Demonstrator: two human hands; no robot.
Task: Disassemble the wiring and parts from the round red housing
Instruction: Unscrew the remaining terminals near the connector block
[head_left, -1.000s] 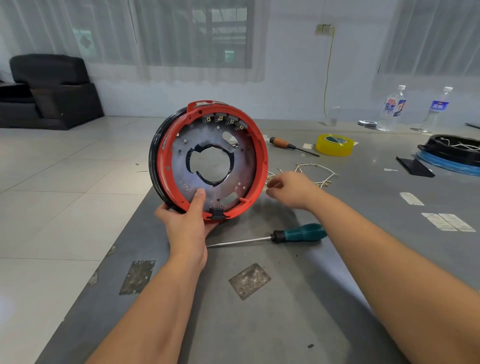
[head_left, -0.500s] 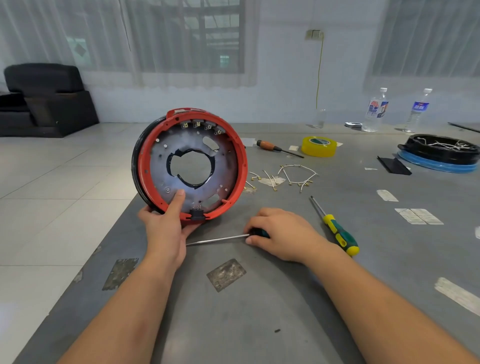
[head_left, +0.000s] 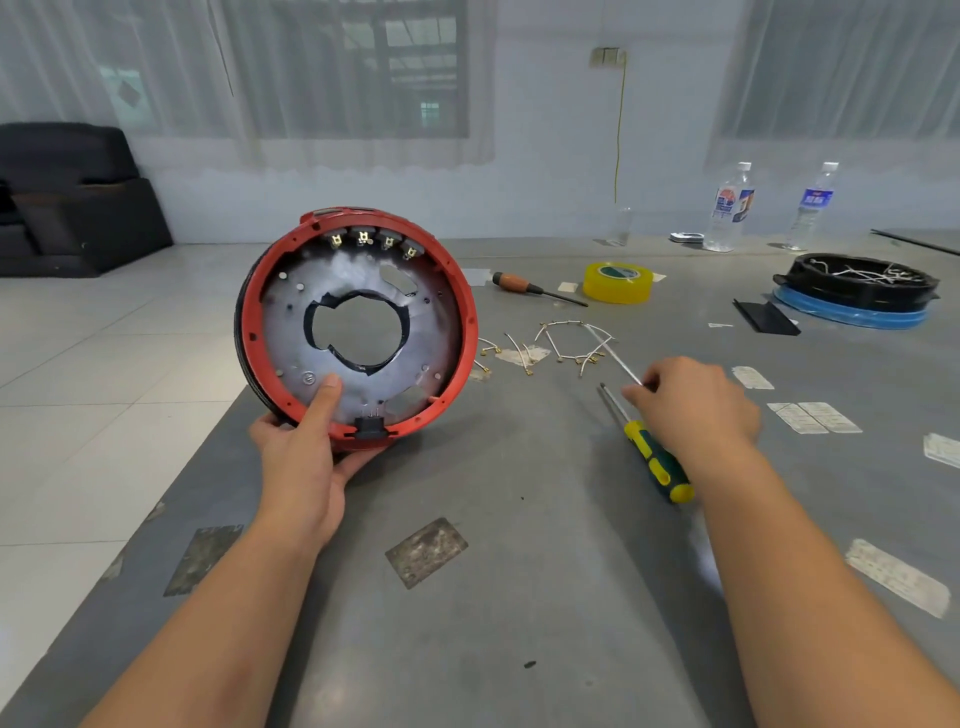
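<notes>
At the far left a dark sofa (head_left: 67, 197) sits on the tiled floor. The left forearm reaches up from the near edge, and the left hand (head_left: 306, 457) cups the bottom of the round red housing (head_left: 358, 322), which stands on edge at the left side of the grey table (head_left: 519, 597), its open face toward the camera. The thumb (head_left: 324, 402) lies flat on the grey inner plate while the other fingers curl round behind the rim, so the hand grips the housing. Four brass terminals (head_left: 374, 241) sit along the top inside the rim, and a black connector (head_left: 369, 426) sits at the bottom just beside the thumb.

Right of the housing, loose white wires (head_left: 566, 345) with brass ends lie on the table. Farther off are a wooden-handled screwdriver (head_left: 535, 287) and a yellow tape roll (head_left: 617, 283).

The right forearm stretches in from the near right, and the right hand (head_left: 691, 402) is knuckles-up, fingers curled on a thin metal shaft (head_left: 613, 353) that points far-left over the wires; its handle is hidden under the hand. A green-and-yellow screwdriver (head_left: 649, 452) lies just near-left of that hand.

At the far right stand two water bottles (head_left: 732, 208) and a black round part on a blue ring (head_left: 857, 293).
</notes>
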